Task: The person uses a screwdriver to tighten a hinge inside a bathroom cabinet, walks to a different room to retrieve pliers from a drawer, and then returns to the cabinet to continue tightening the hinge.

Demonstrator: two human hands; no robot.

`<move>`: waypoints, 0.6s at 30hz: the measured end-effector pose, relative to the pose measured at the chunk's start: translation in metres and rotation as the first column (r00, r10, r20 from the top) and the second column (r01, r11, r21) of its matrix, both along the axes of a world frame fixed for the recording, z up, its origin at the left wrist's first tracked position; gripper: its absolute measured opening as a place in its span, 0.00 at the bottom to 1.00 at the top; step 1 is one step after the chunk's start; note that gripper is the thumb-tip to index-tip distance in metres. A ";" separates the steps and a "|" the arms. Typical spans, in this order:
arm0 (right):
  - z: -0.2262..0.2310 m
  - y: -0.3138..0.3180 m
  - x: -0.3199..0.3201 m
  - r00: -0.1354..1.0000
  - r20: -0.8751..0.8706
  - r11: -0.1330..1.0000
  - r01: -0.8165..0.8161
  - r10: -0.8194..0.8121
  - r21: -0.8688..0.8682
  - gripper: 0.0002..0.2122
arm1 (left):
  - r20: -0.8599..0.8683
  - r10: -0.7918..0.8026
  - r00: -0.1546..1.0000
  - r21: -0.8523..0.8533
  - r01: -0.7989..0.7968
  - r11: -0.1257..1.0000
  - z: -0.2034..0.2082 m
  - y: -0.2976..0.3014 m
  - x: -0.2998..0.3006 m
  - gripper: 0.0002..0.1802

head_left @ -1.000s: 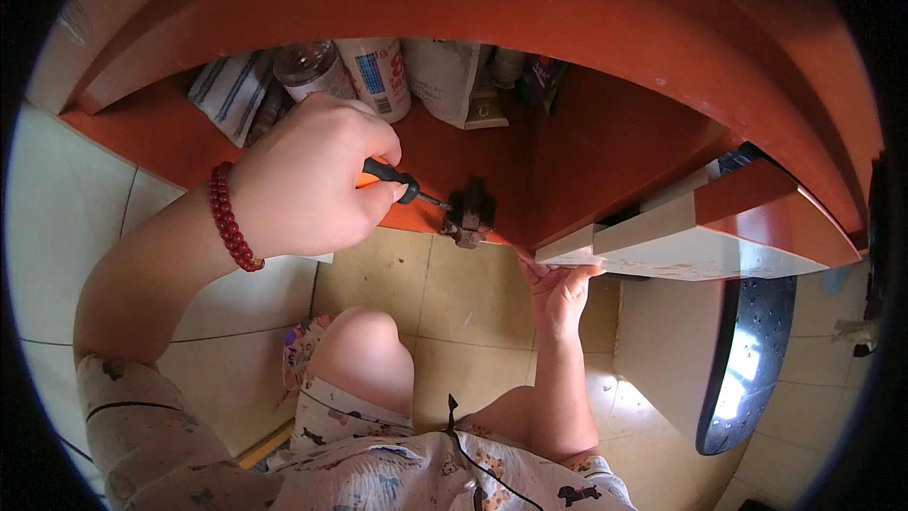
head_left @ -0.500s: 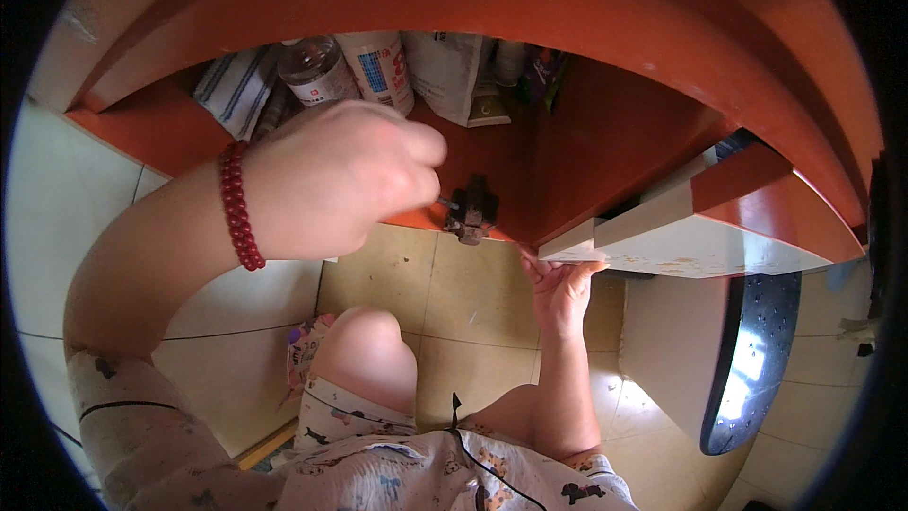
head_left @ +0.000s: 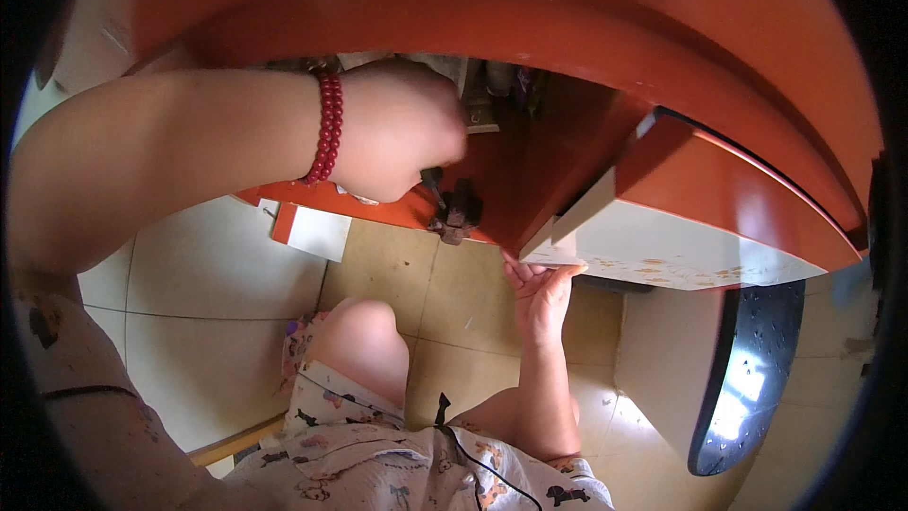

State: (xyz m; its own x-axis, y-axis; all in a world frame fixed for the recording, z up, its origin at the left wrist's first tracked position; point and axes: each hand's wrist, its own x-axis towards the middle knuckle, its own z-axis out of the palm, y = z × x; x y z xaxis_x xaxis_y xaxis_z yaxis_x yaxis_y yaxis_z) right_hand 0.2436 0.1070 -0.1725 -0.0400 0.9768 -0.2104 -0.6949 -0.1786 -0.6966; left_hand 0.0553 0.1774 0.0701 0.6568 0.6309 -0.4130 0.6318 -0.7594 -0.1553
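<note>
My left hand [head_left: 402,137], with a red bead bracelet [head_left: 327,128] at its wrist, is closed in a fist inside the opening of a red cabinet [head_left: 539,166]. A screwdriver [head_left: 432,180] seems to stick out below the fist, mostly hidden by it; its thin shaft points at a rusty hinge [head_left: 458,213] on the cabinet's lower edge. My right hand [head_left: 542,303] grips the near lower corner of a white-faced, red-edged cabinet door [head_left: 681,232], which stands swung out at the right. Its thumb lies along the bottom edge.
Packages and a bottle stand inside the cabinet, largely behind my left arm; one small packet [head_left: 482,118] shows. A small white panel with a red edge [head_left: 317,230] sits below the opening at left. A dark glossy curved panel [head_left: 747,369] stands at right over the tiled floor [head_left: 218,274].
My left hand has moved up and slightly right, uncovering more of the tool near the hinge and covering the bottle and packages. My right hand keeps its hold as the view shifts slightly.
</note>
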 end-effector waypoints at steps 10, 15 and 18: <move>0.006 -0.001 0.001 1.000 0.018 0.998 -0.017 0.016 0.066 0.33 | -0.043 0.881 0.472 -0.091 -0.879 0.467 0.014 -0.008 0.018 0.21; -0.002 -0.001 0.002 0.999 -0.022 0.997 -0.044 0.046 0.069 0.33 | -0.039 0.666 0.745 -0.030 -0.668 0.744 0.012 -0.027 0.005 0.15; -0.001 -0.002 0.002 0.999 -0.013 0.994 -0.037 0.038 0.098 0.33 | -0.127 0.478 0.869 -0.017 -0.483 0.875 0.011 -0.022 0.013 0.10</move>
